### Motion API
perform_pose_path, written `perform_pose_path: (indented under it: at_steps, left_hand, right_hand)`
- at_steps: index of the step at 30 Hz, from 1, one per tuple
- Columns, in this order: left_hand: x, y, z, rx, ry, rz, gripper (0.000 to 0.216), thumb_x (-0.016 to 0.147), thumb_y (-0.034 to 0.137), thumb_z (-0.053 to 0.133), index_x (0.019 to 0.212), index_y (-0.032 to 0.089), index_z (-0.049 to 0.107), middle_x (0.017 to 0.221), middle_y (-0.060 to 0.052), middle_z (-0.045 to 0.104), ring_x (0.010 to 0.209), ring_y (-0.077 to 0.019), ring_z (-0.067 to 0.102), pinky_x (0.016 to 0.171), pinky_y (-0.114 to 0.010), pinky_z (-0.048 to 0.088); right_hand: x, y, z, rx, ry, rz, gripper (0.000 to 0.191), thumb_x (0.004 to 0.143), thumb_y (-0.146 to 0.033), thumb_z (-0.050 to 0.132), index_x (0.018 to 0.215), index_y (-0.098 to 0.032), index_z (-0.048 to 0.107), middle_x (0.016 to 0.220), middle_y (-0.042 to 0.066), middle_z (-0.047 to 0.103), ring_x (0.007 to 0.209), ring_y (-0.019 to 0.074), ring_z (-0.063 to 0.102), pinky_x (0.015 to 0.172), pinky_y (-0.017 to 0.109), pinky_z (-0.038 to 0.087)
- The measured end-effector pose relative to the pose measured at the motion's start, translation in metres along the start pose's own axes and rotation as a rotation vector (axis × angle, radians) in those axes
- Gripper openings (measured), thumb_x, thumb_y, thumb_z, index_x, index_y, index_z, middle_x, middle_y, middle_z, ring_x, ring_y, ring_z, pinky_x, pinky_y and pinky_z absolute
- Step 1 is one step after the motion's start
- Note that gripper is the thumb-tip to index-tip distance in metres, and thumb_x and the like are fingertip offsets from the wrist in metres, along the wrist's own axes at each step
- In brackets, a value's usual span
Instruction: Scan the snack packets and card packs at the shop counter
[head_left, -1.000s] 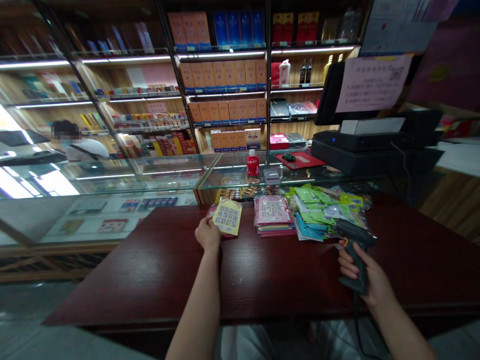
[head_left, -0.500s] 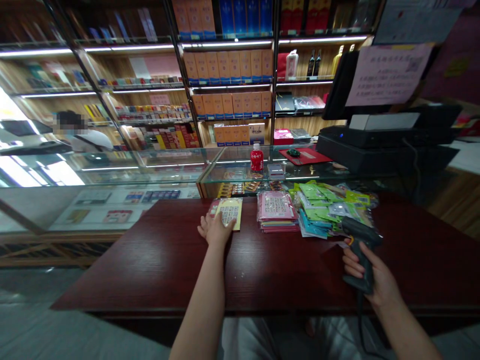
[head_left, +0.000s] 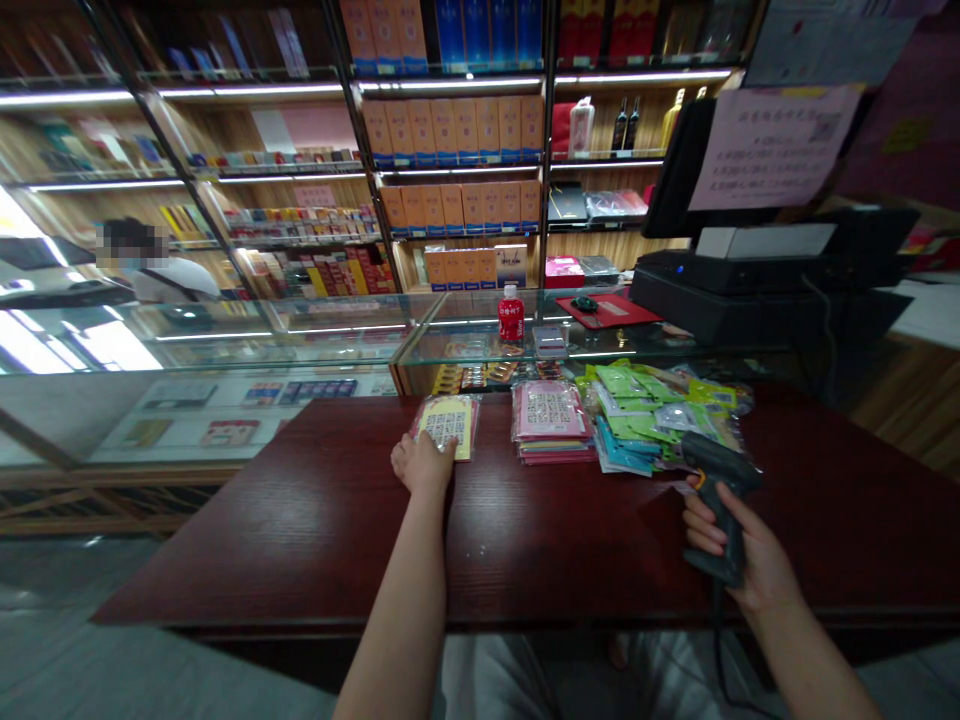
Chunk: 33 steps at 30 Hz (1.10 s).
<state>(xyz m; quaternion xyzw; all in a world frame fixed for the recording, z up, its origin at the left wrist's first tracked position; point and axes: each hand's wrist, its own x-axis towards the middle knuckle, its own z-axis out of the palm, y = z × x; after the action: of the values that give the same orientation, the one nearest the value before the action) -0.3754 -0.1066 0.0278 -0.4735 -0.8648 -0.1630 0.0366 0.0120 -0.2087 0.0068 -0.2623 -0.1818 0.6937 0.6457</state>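
My left hand (head_left: 421, 464) rests at the near edge of a yellow packet printed with QR codes (head_left: 448, 425), which lies flat on the dark red table (head_left: 315, 540); the fingers are curled against the packet's edge. My right hand (head_left: 739, 555) is wrapped round the grip of a black handheld barcode scanner (head_left: 716, 490), whose head points toward the packets. Right of the yellow packet lies a stack of pink packets (head_left: 551, 420). Further right is a loose heap of green and blue packets (head_left: 649, 420).
A glass display counter (head_left: 300, 340) runs behind the table, with a red bottle (head_left: 511, 318) on it. A black till and screen (head_left: 757, 270) stand at the right. Shelves of boxes fill the back wall. A person (head_left: 161, 275) sits behind the counter at the left.
The yellow packet was lifted in my left hand a second ago; it now lies flat on the table with the hand at its near edge. My right hand with the scanner barely moved.
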Motion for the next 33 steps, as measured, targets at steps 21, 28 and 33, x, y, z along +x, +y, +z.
perform_pose_path:
  at_steps: [21, 28, 33]
  left_hand:
    - [0.002, 0.0049, 0.0026, -0.023, -0.072, 0.124, 0.061, 0.081, 0.063, 0.05, 0.124, 0.022, 0.061, 0.132, -0.018, 0.047, 0.118, -0.0343, 0.044, 0.097, -0.04, 0.034]
    - [0.001, 0.0059, 0.0029, -0.033, -0.065, 0.113, 0.059, 0.082, 0.06, 0.05, 0.125, 0.021, 0.06, 0.137, -0.018, 0.044, 0.125, -0.0357, 0.04, 0.099, -0.042, 0.034]
    - [0.0009, 0.0061, 0.0034, -0.015, -0.062, 0.125, 0.06, 0.084, 0.059, 0.046, 0.127, 0.019, 0.058, 0.138, -0.02, 0.043, 0.127, -0.036, 0.039, 0.101, -0.043, 0.033]
  right_hand:
    - [0.0009, -0.0003, -0.0014, -0.017, -0.002, -0.005, 0.028, 0.074, -0.027, 0.075, 0.094, -0.018, 0.059, 0.06, -0.006, 0.043, 0.039, 0.003, 0.035, 0.032, 0.011, 0.035]
    - [0.0037, -0.0002, -0.005, -0.048, -0.023, 0.003, 0.027, 0.076, -0.03, 0.074, 0.095, -0.02, 0.057, 0.06, -0.007, 0.042, 0.04, 0.0033, 0.035, 0.033, 0.01, 0.034]
    - [0.0043, 0.0, -0.0029, -0.047, -0.022, -0.002, 0.027, 0.075, -0.03, 0.075, 0.094, -0.02, 0.059, 0.059, -0.007, 0.044, 0.039, 0.0026, 0.035, 0.033, 0.01, 0.034]
